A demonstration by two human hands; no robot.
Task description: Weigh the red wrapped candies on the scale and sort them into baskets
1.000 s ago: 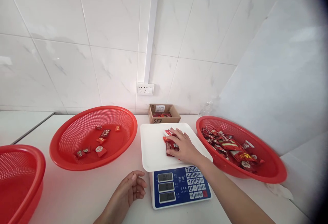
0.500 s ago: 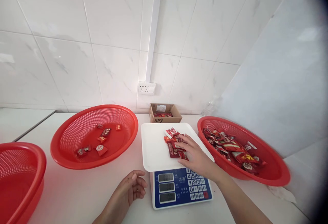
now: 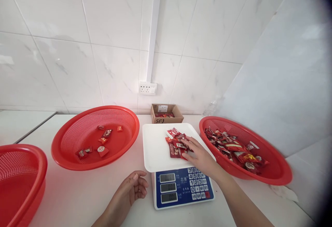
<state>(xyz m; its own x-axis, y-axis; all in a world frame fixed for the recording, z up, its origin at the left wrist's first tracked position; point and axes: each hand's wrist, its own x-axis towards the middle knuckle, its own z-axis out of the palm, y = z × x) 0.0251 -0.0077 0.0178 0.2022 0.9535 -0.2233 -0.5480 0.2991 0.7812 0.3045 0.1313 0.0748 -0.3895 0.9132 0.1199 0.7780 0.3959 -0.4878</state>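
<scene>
Several red wrapped packets [image 3: 176, 150] lie in a heap on the white tray [image 3: 153, 147] of a scale. My right hand [image 3: 198, 154] rests at the right side of this heap, fingers spread and touching the packets. Below the tray is the scale's blue panel [image 3: 183, 182] with three displays and a keypad. Left of the panel, my left hand [image 3: 133, 189] hovers over the table with its fingers loosely curled and apart, holding nothing.
A red basket [image 3: 282, 171] full of red packets stands at the right. Another red basket [image 3: 62, 161] at the left holds several packets, and a third [image 3: 38, 161] is at the left edge. A small cardboard box [image 3: 168, 120] sits behind the tray.
My right hand has shifted slightly to the right and drawn back from the heap, so more of the packets show. The left hand is almost unchanged.
</scene>
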